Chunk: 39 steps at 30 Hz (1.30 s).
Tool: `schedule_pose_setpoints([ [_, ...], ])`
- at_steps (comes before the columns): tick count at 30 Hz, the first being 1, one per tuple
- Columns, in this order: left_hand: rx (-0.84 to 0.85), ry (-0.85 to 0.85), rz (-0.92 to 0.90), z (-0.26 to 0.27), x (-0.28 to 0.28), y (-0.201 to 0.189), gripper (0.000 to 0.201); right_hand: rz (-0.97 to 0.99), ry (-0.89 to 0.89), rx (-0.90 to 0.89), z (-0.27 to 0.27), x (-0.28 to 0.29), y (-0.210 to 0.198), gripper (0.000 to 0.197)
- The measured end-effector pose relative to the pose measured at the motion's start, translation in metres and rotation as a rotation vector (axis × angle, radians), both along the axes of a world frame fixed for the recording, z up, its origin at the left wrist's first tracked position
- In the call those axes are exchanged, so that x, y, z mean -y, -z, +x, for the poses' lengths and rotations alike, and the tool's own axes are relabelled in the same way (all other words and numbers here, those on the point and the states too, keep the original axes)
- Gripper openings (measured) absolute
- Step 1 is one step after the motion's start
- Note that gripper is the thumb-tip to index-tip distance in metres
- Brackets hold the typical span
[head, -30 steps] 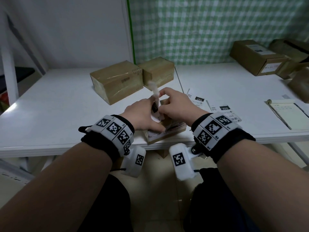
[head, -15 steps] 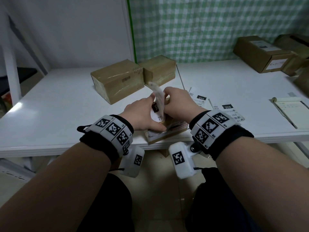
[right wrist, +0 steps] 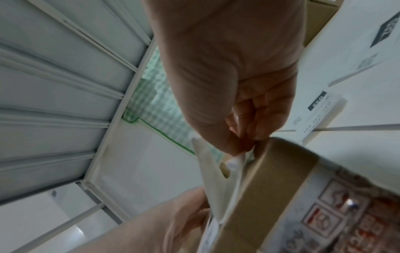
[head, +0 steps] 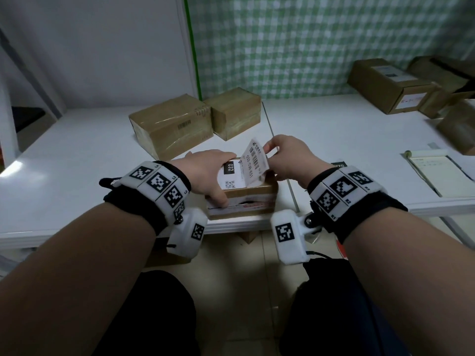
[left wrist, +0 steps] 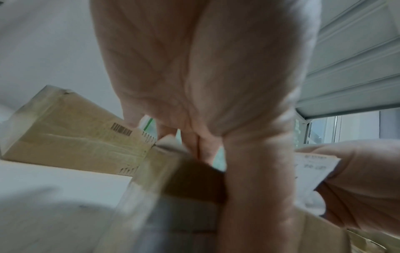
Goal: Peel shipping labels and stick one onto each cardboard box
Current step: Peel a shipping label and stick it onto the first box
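A label [head: 241,173] lies partly on top of a small box [head: 248,199] at the near edge of the white table [head: 77,160]. Its left part, with a black "032" patch and a QR code, lies flat on the box top; its right part, with the barcode, curls up off the box. The right hand [head: 290,158] pinches that raised edge between thumb and fingertips, seen also in the right wrist view [right wrist: 240,106]. The left hand [head: 208,173] rests on the box's left side, fingers flat over the label's left edge and thumb down the front face; the left wrist view [left wrist: 205,82] is blurred, so the fingers' lie there is unclear.

Behind stand two taped boxes, touching side by side: a larger one [head: 171,125] and a smaller one [head: 235,111]. More labels [right wrist: 320,116] lie on the table just right of the hands. Far right are a notepad [head: 437,173] and several more boxes [head: 390,86], one with a label on top.
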<state>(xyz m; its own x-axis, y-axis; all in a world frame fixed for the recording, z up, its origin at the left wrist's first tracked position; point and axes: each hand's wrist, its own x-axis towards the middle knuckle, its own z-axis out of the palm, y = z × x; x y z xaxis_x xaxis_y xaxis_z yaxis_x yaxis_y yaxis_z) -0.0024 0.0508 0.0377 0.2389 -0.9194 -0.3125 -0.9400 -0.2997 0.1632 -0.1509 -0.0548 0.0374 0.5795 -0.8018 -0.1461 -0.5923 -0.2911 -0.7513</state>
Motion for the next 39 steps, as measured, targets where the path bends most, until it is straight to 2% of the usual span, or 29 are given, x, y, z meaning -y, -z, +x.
schedule_pose_setpoints([
  [4, 0.059, 0.039, 0.033, -0.007, 0.005, -0.006, 0.1, 0.042, 0.015, 0.024, -0.002, -0.005, 0.002, 0.01],
  [8, -0.108, 0.045, -0.123, -0.023, 0.012, 0.002, 0.088, 0.106, 0.029, 0.062, -0.001, -0.008, 0.004, 0.013],
  [11, -0.147, -0.002, -0.198, -0.031, 0.016, 0.01, 0.095, 0.151, 0.028, 0.085, -0.002, -0.008, 0.007, 0.012],
  [16, -0.098, -0.045, -0.183, -0.032, 0.015, 0.014, 0.104, 0.181, 0.042, 0.073, -0.005, -0.006, 0.007, 0.007],
  [19, -0.081, -0.059, -0.165, -0.032, 0.015, 0.012, 0.102, 0.203, 0.081, 0.07, -0.011, 0.003, 0.008, 0.019],
  [21, -0.095, -0.067, -0.166, -0.032, 0.015, 0.013, 0.105, 0.217, 0.121, 0.068, -0.019, 0.009, 0.009, 0.02],
  [25, -0.105, -0.072, -0.171, -0.034, 0.015, 0.012, 0.107, 0.209, 0.149, 0.04, -0.028, 0.015, 0.018, 0.017],
  [29, -0.064, -0.059, -0.148, -0.037, 0.016, 0.011, 0.112, 0.244, 0.124, 0.079, -0.028, 0.012, 0.021, 0.005],
  [39, -0.018, -0.097, -0.13, -0.057, 0.024, 0.01, 0.113, 0.253, 0.112, 0.137, -0.028, 0.014, 0.026, 0.02],
])
